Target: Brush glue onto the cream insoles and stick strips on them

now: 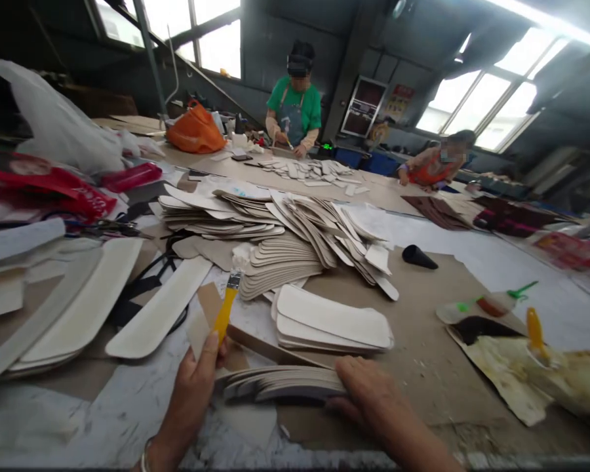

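Observation:
A flat brush (225, 313) with a yellow handle and pale bristles stands upright in my left hand (196, 377), whose fingers are closed around it. My right hand (366, 387) is closed on the right end of a fanned stack of curved board strips (285, 381). The stack's left end lies close to my left hand; whether they touch I cannot tell. Just beyond lies a neat stack of white rounded strips (332, 318). Behind the brush, a fanned pile of beige strips (282, 262) covers the table.
Long pale strips (160, 308) lie on the left. At right are a black cone (419, 257), a bottle with a green nozzle (491, 303) and a yellow-handled tool (535, 331) in a stained wrapped container. An orange bag (195, 131) and two co-workers are across the table.

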The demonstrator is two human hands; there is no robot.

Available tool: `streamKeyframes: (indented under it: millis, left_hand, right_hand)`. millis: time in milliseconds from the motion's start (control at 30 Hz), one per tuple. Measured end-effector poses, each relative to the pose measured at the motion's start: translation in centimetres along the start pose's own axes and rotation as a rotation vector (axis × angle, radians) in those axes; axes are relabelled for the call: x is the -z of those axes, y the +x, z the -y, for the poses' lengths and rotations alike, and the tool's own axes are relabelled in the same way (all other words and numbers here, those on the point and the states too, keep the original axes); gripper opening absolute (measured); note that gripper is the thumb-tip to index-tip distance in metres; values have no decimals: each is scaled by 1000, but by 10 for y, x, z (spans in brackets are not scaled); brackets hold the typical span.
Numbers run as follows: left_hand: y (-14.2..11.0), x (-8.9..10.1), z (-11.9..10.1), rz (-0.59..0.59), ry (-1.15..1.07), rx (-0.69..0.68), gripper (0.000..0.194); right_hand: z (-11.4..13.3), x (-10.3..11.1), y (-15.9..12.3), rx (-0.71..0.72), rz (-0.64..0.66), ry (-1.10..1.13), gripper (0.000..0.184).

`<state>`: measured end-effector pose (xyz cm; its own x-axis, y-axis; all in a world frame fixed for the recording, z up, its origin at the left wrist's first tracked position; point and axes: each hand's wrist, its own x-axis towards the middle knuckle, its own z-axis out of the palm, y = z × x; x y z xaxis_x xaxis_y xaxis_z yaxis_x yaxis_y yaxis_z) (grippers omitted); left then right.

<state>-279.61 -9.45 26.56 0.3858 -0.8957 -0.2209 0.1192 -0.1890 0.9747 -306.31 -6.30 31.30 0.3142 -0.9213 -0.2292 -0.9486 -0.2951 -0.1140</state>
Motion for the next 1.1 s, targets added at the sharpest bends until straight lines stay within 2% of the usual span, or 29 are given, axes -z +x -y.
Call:
streamKeyframes:
  millis: [133, 267, 333, 500, 600, 700, 800, 867, 967, 1033, 1100]
  left_hand:
    - [7, -6, -6, -42, 18, 5, 51]
    - [7, -13, -12, 75, -9, 47, 48]
    - [0, -19, -10, 84, -19, 93, 45]
    - [-23, -32, -8, -11, 49, 185, 35]
    - [-30, -35, -9, 38, 78, 188, 38]
    - [-31, -32, -10, 94, 68, 177, 40]
    - [-33, -28, -10, 83, 63, 206, 40]
    - [-36, -26, -9, 48, 97, 198, 39]
    - [-40, -25, -6, 14, 205, 127, 31]
    - [-41, -26, -2, 19, 245, 92, 27]
    - [-40, -28, 2, 31, 214, 132, 29]
  right_hand:
    - [3, 2, -3, 41, -47, 2, 25]
    - [3, 4, -8, 50, -75, 39, 25]
    - [3, 4, -7, 48, -105, 46, 29]
    - [5, -1, -5, 50, -208, 19, 41]
    - [7, -2, -8, 61, -232, 28, 40]
    - [-1, -4, -16, 64, -266, 38, 53]
    - [-24, -12, -33, -10, -345, 79, 64]
    - [-41, -23, -48, -126, -388, 156, 61]
    - [-56, -41, -67, -279, -404, 447, 44]
    - [-55, -52, -72, -345, -416, 677, 33]
    - [-49, -59, -71, -409, -441, 831, 30]
